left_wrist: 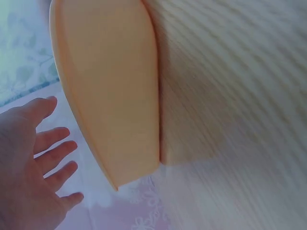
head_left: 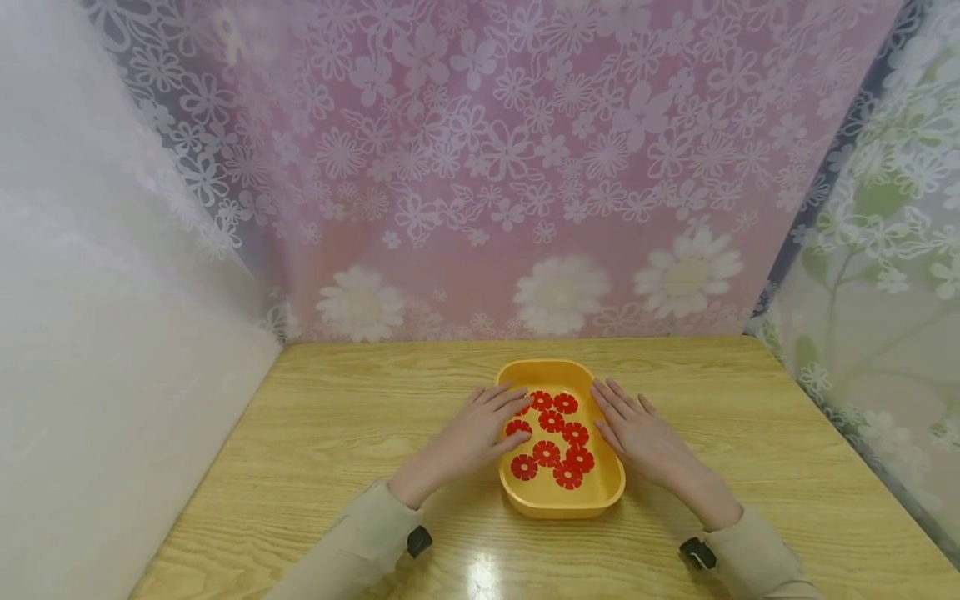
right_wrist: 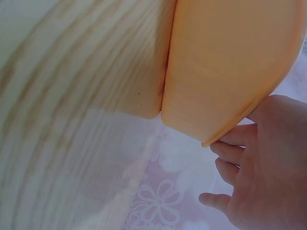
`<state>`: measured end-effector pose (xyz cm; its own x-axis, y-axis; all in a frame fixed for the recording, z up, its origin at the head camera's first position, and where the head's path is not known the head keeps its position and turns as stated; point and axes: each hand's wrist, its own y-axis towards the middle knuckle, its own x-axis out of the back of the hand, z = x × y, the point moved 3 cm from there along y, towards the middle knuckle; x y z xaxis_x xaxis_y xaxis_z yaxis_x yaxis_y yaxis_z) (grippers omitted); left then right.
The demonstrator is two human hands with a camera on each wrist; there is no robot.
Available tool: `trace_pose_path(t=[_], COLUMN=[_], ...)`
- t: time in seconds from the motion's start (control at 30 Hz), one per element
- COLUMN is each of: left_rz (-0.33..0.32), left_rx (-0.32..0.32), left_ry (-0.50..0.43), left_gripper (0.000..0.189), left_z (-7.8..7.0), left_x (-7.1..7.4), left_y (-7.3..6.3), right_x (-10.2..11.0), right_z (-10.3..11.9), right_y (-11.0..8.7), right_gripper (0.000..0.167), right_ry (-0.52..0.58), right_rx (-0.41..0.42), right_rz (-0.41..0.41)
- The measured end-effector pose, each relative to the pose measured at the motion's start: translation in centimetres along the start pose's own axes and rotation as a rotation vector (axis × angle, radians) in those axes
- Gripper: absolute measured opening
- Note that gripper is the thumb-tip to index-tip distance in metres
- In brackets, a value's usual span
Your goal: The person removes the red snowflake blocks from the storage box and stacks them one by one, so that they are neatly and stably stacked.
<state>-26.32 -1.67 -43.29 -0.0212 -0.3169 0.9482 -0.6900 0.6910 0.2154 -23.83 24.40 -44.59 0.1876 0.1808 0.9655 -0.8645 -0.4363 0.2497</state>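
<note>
A yellow plastic tray (head_left: 558, 510) stands on the table with several red, notched, flower-shaped discs (head_left: 558, 477) lying loose on its bottom. My left hand (head_left: 472, 433) reaches over the tray's left rim, its fingers overlapping the inside in the head view. In the left wrist view that hand (left_wrist: 29, 177) has spread, relaxed fingers beside the tray's outer wall (left_wrist: 110, 86), holding nothing. At the opposite side, my right hand (head_left: 648, 442) lies along the right rim with extended fingers. The right wrist view shows its fingertips (right_wrist: 225, 152) right at the rim.
The wood-grain table (head_left: 360, 425) extends to both sides of the tray. A pink flowered cloth (head_left: 480, 167) hangs behind the back edge. A white sheet (head_left: 112, 292) borders the left, a flowered curtain (head_left: 885, 275) the right. Dark bands (head_left: 420, 542) sit at both wrists.
</note>
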Motion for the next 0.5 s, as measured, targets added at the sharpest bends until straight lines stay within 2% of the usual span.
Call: trace_pose_path(t=[0.17, 0.37, 0.5], left_rz=[0.028, 0.146, 0.214], left_rx=[-0.016, -0.043, -0.047], left_ry=[-0.077, -0.168, -0.179], left_gripper=[0.049, 0.039, 0.039], left_z=[-1.0, -1.3, -1.4], left_x=[-0.6, -2.1, -3.1], left_y=[2.2, 4.2, 5.0], right_x=[-0.1, -0.5, -0.2], right_z=[-0.1, -0.3, -0.2], right_y=[0.0, 0.0, -0.2], right_gripper=[0.058, 0.058, 0.058], right_ry=[-0.003, 0.007, 0.005], right_rx=[-0.016, -0.012, -0.009], right_rz=[0.019, 0.009, -0.009])
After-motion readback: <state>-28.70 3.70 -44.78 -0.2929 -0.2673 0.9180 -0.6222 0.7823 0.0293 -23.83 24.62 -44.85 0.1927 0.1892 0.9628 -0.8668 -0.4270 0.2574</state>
